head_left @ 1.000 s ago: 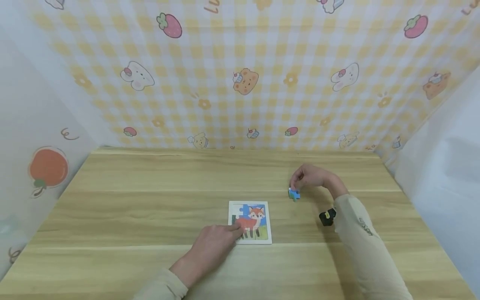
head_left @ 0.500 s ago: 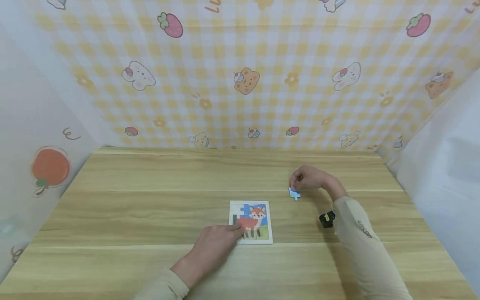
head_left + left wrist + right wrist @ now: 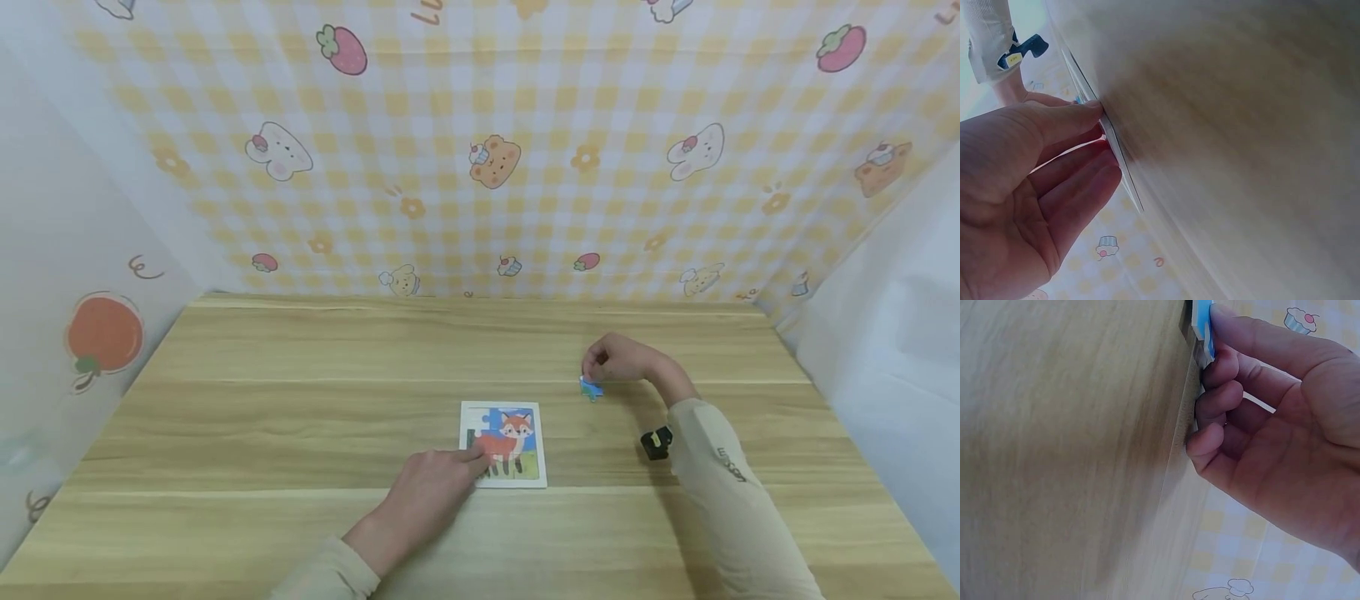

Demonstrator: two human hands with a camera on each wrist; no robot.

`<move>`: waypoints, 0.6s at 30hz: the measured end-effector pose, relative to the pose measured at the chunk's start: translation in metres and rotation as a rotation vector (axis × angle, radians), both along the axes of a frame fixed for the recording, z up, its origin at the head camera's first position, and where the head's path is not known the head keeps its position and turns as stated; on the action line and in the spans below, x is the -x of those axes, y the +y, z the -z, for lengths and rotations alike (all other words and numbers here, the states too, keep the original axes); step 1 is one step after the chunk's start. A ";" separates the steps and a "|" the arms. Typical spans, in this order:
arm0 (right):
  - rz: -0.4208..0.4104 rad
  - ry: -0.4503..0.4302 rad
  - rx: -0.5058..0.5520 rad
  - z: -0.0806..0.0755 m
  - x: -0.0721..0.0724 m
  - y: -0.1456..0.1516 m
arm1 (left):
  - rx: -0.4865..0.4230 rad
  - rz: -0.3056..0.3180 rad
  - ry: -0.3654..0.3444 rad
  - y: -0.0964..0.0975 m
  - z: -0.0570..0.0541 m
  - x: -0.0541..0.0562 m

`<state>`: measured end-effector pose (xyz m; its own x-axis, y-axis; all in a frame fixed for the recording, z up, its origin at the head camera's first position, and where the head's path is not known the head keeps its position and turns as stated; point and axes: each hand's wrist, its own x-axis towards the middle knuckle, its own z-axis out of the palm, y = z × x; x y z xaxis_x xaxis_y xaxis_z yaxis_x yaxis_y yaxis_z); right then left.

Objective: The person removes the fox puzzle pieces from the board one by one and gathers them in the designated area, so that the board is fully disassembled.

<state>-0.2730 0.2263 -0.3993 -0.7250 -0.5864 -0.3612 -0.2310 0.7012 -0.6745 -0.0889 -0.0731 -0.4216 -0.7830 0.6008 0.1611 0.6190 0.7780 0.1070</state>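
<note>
A white-framed jigsaw puzzle (image 3: pixel 540 450) with a fox picture lies flat on the table in the head view; its upper left corner is a pale, picture-free patch. My left hand (image 3: pixel 431 492) rests at its lower left, fingers extended onto the picture. In the left wrist view the thumb tip touches the puzzle's edge (image 3: pixel 1124 150) beside the other fingers. Back and to the right, my right hand (image 3: pixel 622 358) pinches a blue and green puzzle piece (image 3: pixel 591 392) close over the table. The right wrist view shows this piece (image 3: pixel 1202 319) between thumb and index finger, the other fingers curled.
The wooden table (image 3: pixel 300 417) ends at a yellow checked cloth (image 3: pixel 450 200) behind, with pale sheets at both sides. A black block (image 3: pixel 656 443) with a yellow label is attached at the right sleeve (image 3: pixel 720 483).
My right hand stays nearly in place; the puzzle piece tilts slightly in its fingers, its bright glare from half a second ago gone. My left hand and the puzzle have not moved.
</note>
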 end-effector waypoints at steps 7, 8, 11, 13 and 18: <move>-0.005 -0.001 0.021 0.002 -0.002 -0.001 | -0.007 -0.008 0.000 -0.001 -0.001 -0.002; -0.006 0.000 0.024 0.002 -0.002 -0.001 | -0.007 -0.008 0.002 -0.001 -0.001 -0.002; -0.006 0.007 0.024 0.003 -0.003 -0.001 | -0.010 -0.007 0.007 -0.001 -0.001 -0.002; -0.001 0.017 0.012 0.004 -0.003 -0.001 | -0.020 -0.004 0.014 -0.001 -0.002 -0.002; 0.012 0.040 -0.014 0.004 -0.004 0.001 | -0.038 0.000 0.019 -0.002 -0.002 -0.001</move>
<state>-0.2692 0.2269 -0.4036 -0.7458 -0.5728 -0.3401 -0.2491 0.7133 -0.6551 -0.0876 -0.0749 -0.4199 -0.7795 0.5941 0.1987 0.6213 0.7737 0.1241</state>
